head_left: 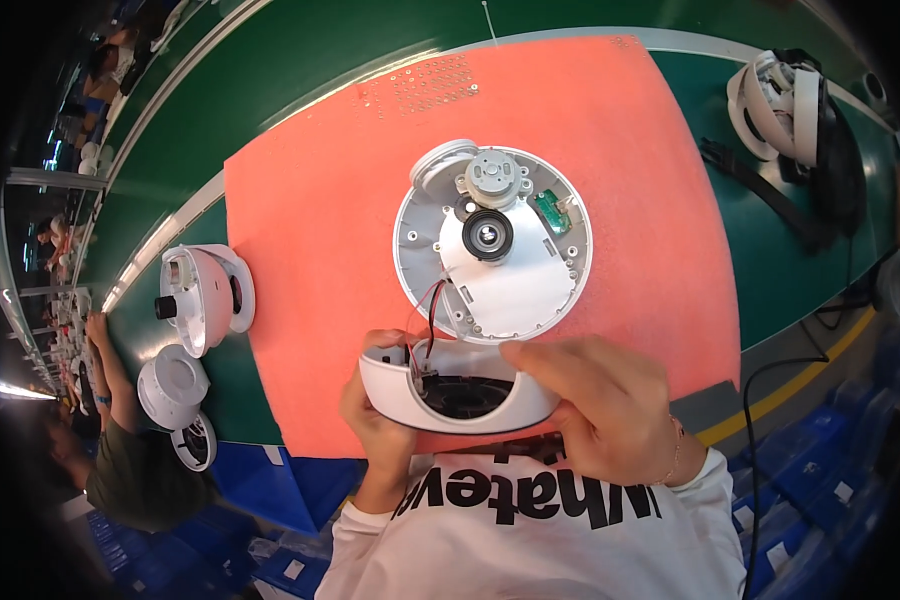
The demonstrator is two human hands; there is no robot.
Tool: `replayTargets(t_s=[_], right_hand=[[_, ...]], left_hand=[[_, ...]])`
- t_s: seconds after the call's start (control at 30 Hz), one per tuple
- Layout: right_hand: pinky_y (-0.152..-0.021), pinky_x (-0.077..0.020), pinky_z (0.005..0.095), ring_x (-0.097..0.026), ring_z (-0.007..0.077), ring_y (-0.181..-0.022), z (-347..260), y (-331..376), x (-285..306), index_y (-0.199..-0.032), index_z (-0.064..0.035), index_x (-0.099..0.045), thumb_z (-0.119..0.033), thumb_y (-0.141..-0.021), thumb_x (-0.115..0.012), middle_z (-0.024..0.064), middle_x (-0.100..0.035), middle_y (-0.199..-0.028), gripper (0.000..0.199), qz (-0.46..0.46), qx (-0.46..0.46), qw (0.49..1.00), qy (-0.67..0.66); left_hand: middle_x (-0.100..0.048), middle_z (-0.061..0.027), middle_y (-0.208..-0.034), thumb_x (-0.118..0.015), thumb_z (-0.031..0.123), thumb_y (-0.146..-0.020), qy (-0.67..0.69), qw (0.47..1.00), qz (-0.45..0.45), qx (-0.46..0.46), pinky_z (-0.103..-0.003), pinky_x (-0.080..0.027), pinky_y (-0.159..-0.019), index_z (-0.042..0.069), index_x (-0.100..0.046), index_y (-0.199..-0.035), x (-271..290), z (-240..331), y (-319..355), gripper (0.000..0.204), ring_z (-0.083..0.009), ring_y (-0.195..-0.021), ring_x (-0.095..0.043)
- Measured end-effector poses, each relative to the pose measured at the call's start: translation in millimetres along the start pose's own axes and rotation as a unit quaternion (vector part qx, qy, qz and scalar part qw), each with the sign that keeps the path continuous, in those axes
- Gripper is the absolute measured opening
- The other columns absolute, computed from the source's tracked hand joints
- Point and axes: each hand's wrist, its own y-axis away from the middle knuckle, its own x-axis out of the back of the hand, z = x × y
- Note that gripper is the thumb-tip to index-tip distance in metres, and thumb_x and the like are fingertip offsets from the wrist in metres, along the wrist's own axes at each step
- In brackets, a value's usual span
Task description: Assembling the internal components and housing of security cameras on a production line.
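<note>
A white curved plastic housing (385, 390) with a rounded cutout and dark inside is held between my hands at the mat's near edge. My left hand (378, 425) closes round its left end, and my right hand (615, 405) grips its right end, thumb below and fingers on the upper rim. Thin red and black wires (432, 315) run from the housing to a round white shell (515, 290) lying just beyond it. That shell carries a silver motor (493, 178), a black ring-shaped part (488, 236) and a small green circuit board (551, 212).
A pink foam mat (310, 250) covers the green bench (270, 70), with rows of small screws (435, 85) at its far side. White part-built units (205, 300) stand left; another unit (780, 110) lies right beside black straps. A co-worker (135, 450) sits at left; blue bins (800, 470) stand right.
</note>
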Motion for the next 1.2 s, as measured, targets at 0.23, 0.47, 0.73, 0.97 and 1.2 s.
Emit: replayTargets(t_s=[0.23, 0.47, 0.73, 0.97, 1.2], right_hand=[[-0.06, -0.0499, 0.0328, -0.061, 0.0284, -0.073, 0, 1, -3, -0.102, 0.0008, -0.054, 0.01, -0.056, -0.06, 0.0156, -0.06, -0.09, 0.047, 0.051, -0.059, 0.995, -0.066], [-0.058, -0.0494, 0.0315, -0.061, 0.0265, -0.071, 5, 8, -9, -0.102, 0.0002, -0.056, 0.011, -0.05, -0.06, 0.0128, -0.061, -0.09, 0.053, 0.056, -0.026, 0.998, -0.027], [-0.067, -0.0486, 0.0371, -0.058, 0.0329, -0.081, 5, 1, -5, -0.118, 0.0006, -0.042, -0.004, -0.059, -0.071, 0.0177, -0.055, -0.108, 0.066, 0.006, 0.018, 0.998, -0.065], [-0.069, -0.0489, 0.0378, -0.058, 0.0346, -0.085, 3, 8, -11, -0.12, 0.0003, -0.039, 0.01, -0.06, -0.063, 0.0186, -0.054, -0.112, 0.066, 0.023, 0.015, 0.997, -0.078], [-0.073, -0.0488, 0.0336, -0.057, 0.0325, -0.095, 2, 1, -7, -0.121, -0.0007, -0.039, 0.011, -0.06, -0.062, 0.0169, -0.053, -0.114, 0.067, 0.001, -0.037, 0.999, -0.031]], left_hand=[[-0.049, -0.011, -0.098, -0.063, 0.01, -0.073, 0.025, 0.997, -0.044, 0.052, -0.032, -0.044, -0.079, -0.001, -0.043, -0.106, 4, 3, 0, 0.04, -0.0166, -0.088, -0.051], [-0.05, -0.0104, -0.097, -0.068, 0.009, -0.068, 0.015, 0.999, 0.011, 0.036, -0.035, -0.045, -0.081, 0.0, -0.043, -0.106, 4, 2, 3, 0.047, -0.0181, -0.088, -0.053], [-0.056, -0.0092, -0.097, -0.07, 0.014, -0.07, 0.098, 0.992, -0.016, 0.08, -0.028, -0.045, -0.078, -0.003, -0.047, -0.106, 4, 3, 6, 0.046, -0.015, -0.086, -0.056], [-0.054, -0.0093, -0.099, -0.074, 0.016, -0.067, 0.111, 0.99, 0.005, 0.083, -0.028, -0.045, -0.079, -0.004, -0.045, -0.107, 1, 2, 8, 0.053, -0.016, -0.087, -0.056], [-0.053, -0.0098, -0.102, -0.076, 0.021, -0.069, 0.063, 0.997, -0.005, 0.043, -0.027, -0.043, -0.081, -0.006, -0.048, -0.107, 5, -6, 4, 0.054, -0.0159, -0.091, -0.055]])
